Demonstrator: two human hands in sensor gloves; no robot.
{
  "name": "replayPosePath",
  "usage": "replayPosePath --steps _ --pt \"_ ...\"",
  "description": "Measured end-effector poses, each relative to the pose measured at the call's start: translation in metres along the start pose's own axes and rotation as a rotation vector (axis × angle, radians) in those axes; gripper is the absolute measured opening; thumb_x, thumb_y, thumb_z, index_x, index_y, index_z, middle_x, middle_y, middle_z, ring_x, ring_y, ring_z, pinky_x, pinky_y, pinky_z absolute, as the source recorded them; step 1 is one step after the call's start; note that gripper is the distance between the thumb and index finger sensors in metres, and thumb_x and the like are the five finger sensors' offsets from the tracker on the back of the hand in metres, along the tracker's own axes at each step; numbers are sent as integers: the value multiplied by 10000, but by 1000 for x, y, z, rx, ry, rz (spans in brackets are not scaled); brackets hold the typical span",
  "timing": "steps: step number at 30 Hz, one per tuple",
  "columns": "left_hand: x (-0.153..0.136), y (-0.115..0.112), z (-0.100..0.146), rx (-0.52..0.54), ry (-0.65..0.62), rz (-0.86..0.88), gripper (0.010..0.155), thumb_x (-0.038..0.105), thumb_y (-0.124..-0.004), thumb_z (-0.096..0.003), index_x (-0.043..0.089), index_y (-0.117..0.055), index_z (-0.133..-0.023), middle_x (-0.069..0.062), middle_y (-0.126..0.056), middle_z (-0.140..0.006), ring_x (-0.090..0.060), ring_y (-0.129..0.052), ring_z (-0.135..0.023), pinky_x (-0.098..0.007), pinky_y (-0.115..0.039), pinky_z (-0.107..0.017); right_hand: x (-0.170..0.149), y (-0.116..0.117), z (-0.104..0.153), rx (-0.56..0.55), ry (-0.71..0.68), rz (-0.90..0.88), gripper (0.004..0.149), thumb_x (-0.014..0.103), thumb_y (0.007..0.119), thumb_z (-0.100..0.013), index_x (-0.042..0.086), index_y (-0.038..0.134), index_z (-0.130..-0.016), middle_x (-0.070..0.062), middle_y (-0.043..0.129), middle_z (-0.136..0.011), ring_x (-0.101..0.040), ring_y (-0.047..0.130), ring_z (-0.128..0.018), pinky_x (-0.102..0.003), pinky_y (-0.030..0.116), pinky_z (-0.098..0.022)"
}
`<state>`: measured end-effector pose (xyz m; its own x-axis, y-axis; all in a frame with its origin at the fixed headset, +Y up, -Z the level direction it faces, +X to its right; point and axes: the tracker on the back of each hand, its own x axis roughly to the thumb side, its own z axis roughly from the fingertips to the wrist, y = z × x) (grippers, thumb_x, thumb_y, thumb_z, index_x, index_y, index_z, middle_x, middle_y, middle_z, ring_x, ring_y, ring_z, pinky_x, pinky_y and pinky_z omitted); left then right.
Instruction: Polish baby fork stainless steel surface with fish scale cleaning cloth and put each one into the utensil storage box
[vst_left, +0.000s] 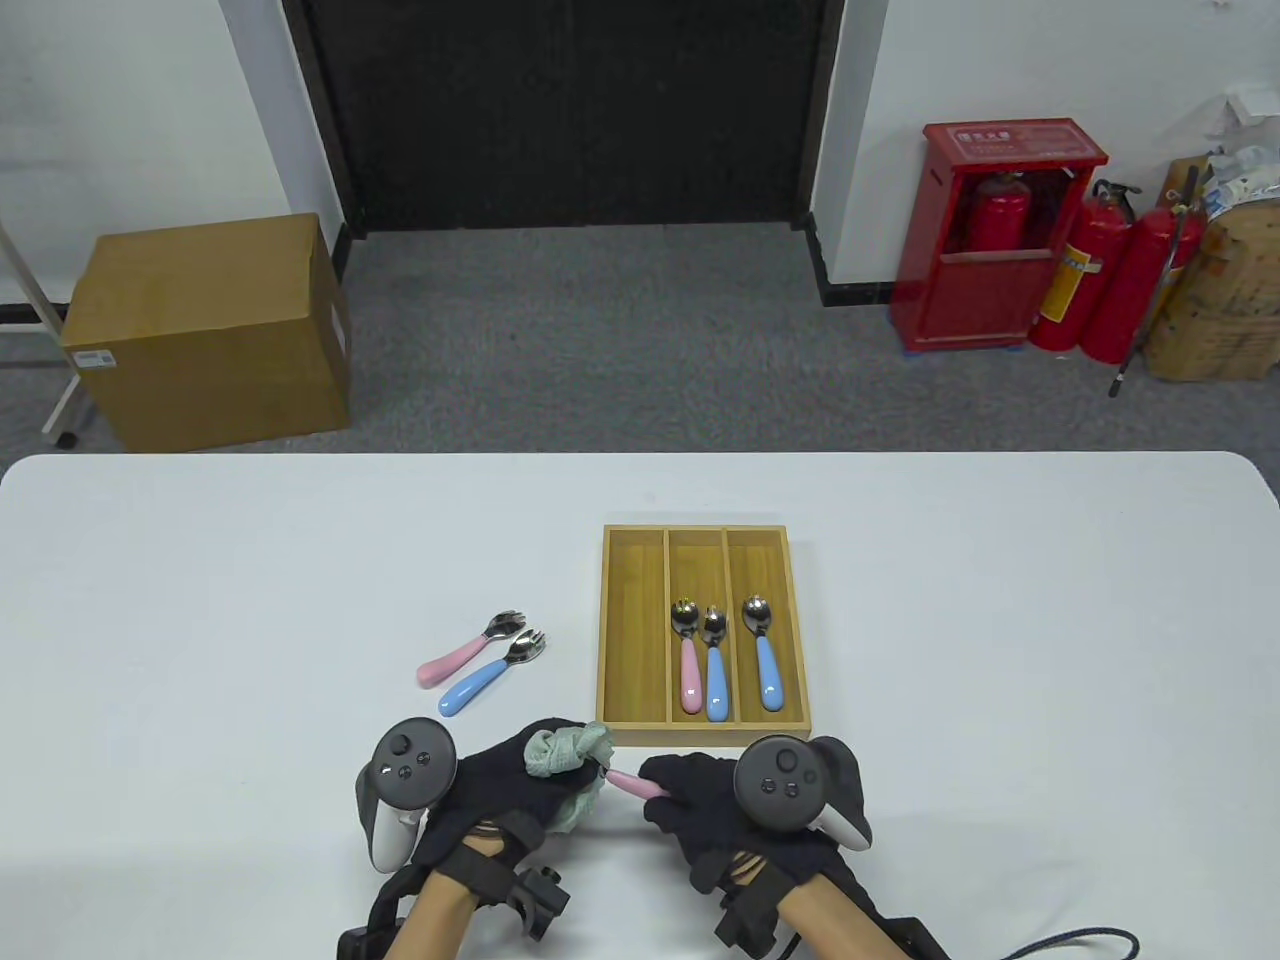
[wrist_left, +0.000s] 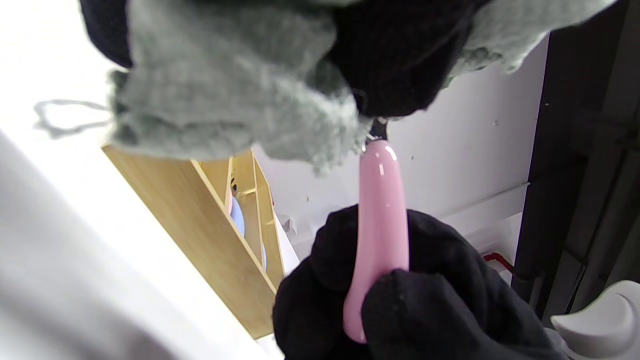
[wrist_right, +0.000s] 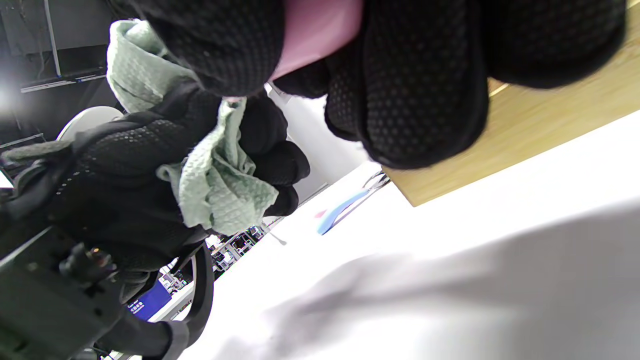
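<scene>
Head of the pink fork (wrist_left: 378, 210) buried inside the bunched cloth (wrist_left: 225, 85) in the left hand's (vst_left: 500, 790) grip, tines unseen in every view. Handle end swallowed by the right hand (vst_left: 720, 810). Box (wrist_right: 540, 120) cut off by the frame edge in both wrist views, its contents there too blurred to tell.

The utensil storage box (vst_left: 634, 640) is set on the desk (vst_left: 1000, 640) just beyond the fingers (vst_left: 662, 770). Three utensils (vst_left: 716, 665) are laid in its middle and right compartments. Two forks (vst_left: 482, 662) are placed beyond the fingers, left of the box.
</scene>
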<state>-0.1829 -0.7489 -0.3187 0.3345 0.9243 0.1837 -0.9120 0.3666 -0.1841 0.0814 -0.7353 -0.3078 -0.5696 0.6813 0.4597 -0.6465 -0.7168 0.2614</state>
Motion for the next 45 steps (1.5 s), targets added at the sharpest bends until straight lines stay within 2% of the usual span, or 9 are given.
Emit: replayPosePath --steps 8,16,25,30,36,39,45 --pt "-2 0 1 51 2 -55 457 502 -902 -418 255 -920 -802 1 -1062 -678 -231 -1085 -623 -525 -797 -562 -1 -1 0 10 0 -17 454 373 807 -416 168 834 -820 -213 939 -630 -273 991 -318 -541 810 -284" --pt "-2 5 -1 62 24 -159 455 494 -885 -413 242 -950 -787 -9 -1082 -653 -242 -1096 -603 -528 -804 -549 -3 2 -2 18 6 7 463 370 806 -422 157 824 -831 -218 939 -624 -274 992 -314 -542 809 -282" --pt "-3 12 1 145 55 -228 420 459 -906 -412 247 -953 -771 -2 -1087 -638 -230 -1104 -586 -517 -817 -544 -1 4 -2 17 -7 30 486 377 801 -425 127 808 -842 -211 949 -600 -267 999 -296 -536 817 -272" --pt "-7 10 0 123 43 -171 415 440 -898 -434 252 -922 -803 0 -1063 -681 -227 -1087 -627 -517 -803 -568 -3 4 -3 16 -2 23 483 370 802 -423 124 808 -839 -216 946 -607 -278 999 -302 -542 813 -277" --pt "-12 -1 -3 4 21 33 431 353 -883 -482 232 -833 -892 -35 -987 -790 -269 -1021 -724 -557 -748 -600 -6 3 -1 5 1 10 476 366 806 -423 127 811 -835 -224 941 -628 -295 998 -320 -552 807 -286" --pt "-10 -5 -3 -21 9 69 458 339 -884 -491 230 -794 -927 -38 -956 -820 -269 -1003 -745 -560 -737 -611 -5 3 0 7 -8 17 475 372 808 -425 132 811 -836 -223 942 -635 -296 1001 -326 -551 809 -288" --pt "-9 -6 -3 -6 14 52 444 361 -889 -484 236 -803 -901 -23 -969 -766 -241 -1015 -690 -548 -747 -605 -5 3 1 10 -10 13 477 376 810 -429 130 810 -837 -224 942 -636 -296 1003 -327 -551 810 -289"
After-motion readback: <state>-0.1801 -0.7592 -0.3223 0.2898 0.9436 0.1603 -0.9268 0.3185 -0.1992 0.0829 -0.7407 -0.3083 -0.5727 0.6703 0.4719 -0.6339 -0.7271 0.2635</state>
